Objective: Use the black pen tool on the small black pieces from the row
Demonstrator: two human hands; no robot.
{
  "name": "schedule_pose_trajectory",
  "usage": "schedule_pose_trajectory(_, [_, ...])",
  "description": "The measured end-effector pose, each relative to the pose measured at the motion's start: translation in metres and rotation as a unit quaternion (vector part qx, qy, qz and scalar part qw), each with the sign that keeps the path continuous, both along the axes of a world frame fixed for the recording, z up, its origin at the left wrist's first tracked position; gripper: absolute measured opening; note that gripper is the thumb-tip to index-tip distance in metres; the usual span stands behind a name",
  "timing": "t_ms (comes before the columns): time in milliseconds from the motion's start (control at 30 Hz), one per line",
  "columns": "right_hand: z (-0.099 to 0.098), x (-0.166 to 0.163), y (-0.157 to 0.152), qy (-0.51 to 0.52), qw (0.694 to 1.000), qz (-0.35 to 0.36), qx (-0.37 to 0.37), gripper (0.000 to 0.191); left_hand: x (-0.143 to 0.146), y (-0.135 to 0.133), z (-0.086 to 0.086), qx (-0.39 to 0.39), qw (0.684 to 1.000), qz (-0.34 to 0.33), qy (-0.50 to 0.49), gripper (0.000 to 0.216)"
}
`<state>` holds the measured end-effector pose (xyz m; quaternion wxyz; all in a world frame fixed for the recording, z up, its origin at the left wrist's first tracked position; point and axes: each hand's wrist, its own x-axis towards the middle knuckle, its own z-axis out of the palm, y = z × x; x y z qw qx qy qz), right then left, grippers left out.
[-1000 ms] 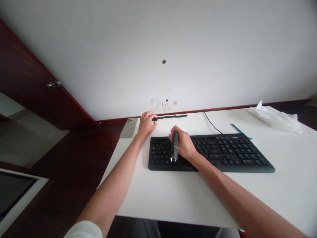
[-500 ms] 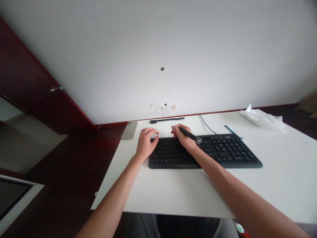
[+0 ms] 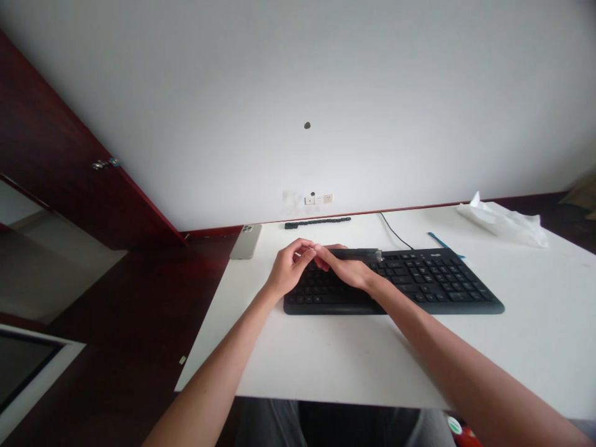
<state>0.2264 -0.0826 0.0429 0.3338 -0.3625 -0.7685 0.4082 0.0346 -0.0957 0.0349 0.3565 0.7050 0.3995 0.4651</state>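
A slim black pen-like tool (image 3: 361, 254) with a clear tip at its right end lies in my right hand (image 3: 347, 268). The fingers of that hand are closed round it, above the black keyboard (image 3: 442, 279). My left hand (image 3: 289, 268) has its thumb and fingers pinched together and meets the right fingertips over the keyboard's left part. Whatever sits between those fingertips is too small or hidden to make out. Behind the hands, a row of small black keycaps (image 3: 317, 223) runs along the back of the white table (image 3: 335, 360).
A phone (image 3: 246, 242) lies face down at the table's left. A blue stick-like tool (image 3: 440, 241) rests behind the keyboard, near its cable (image 3: 393, 231). Crumpled white plastic (image 3: 505, 223) lies at the back right. Wall sockets (image 3: 319, 199) are behind the table.
My left hand has moved right and closed its fingers against the right hand's fingertips. The black tool has swung from a slant to nearly level. The view has shifted slightly.
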Motion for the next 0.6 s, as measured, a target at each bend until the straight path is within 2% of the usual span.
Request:
schedule_pose_trajectory(133, [0.002, -0.002, -0.004, 0.053, 0.998, -0.015, -0.041, 0.059, -0.001, 0.005, -0.001, -0.074, 0.994, -0.049, -0.064, 0.029])
schedule_pose_trajectory(267, [0.005, -0.003, -0.003, 0.134, 0.982, -0.075, -0.113, 0.058, -0.005, 0.009, -0.002, -0.113, 0.989, -0.026, -0.093, 0.027])
schedule_pose_trajectory(433, [0.002, -0.002, 0.006, 0.224, 0.954, -0.145, -0.139, 0.057, -0.009, 0.011, -0.001, -0.117, 0.987, 0.000, -0.108, 0.026])
schedule_pose_trajectory(600, [-0.004, -0.004, 0.010, 0.267, 0.942, -0.136, -0.151, 0.055, -0.010, 0.012, -0.003, -0.116, 0.988, -0.006, -0.101, 0.028])
